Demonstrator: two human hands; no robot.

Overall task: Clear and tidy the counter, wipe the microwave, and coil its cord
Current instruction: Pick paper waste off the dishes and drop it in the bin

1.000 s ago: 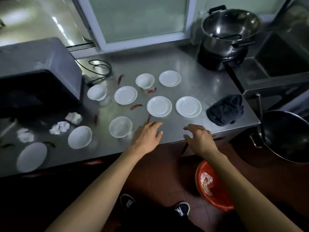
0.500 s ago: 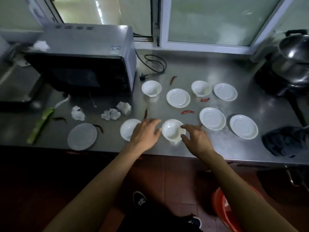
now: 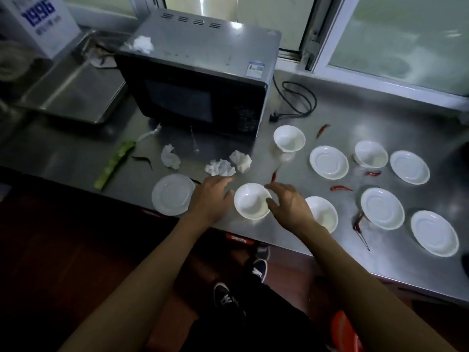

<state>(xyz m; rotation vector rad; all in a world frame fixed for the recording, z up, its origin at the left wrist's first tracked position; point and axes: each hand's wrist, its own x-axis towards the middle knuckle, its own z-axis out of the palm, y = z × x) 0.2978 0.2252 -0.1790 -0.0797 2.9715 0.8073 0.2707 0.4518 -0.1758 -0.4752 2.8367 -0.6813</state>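
Neither of your hands grips anything: your left hand point(image 3: 212, 199) lies flat with fingers spread just left of the small white bowl point(image 3: 252, 200) at lower centre of the frame; your right hand point(image 3: 288, 204) hovers at the bowl's right rim with fingers loosely bent, and whether they touch it cannot be told. The bowl stands near the front edge of the steel counter point(image 3: 317, 118); a white saucer point(image 3: 173, 194) lies left of your left hand, and another white dish point(image 3: 326, 213) sits partly behind your right wrist. The microwave point(image 3: 203, 72) stands at upper centre, a wad of paper point(image 3: 143, 44) on its top; its black cord point(image 3: 299, 100) lies in a loose loop to its right, plug on the counter. Crumpled tissues point(image 3: 220, 167) lie in front of the microwave; red chillies point(image 3: 341, 188) are scattered among more white saucers point(image 3: 329, 162) on the right; a green vegetable strip point(image 3: 114, 162) lies at left.
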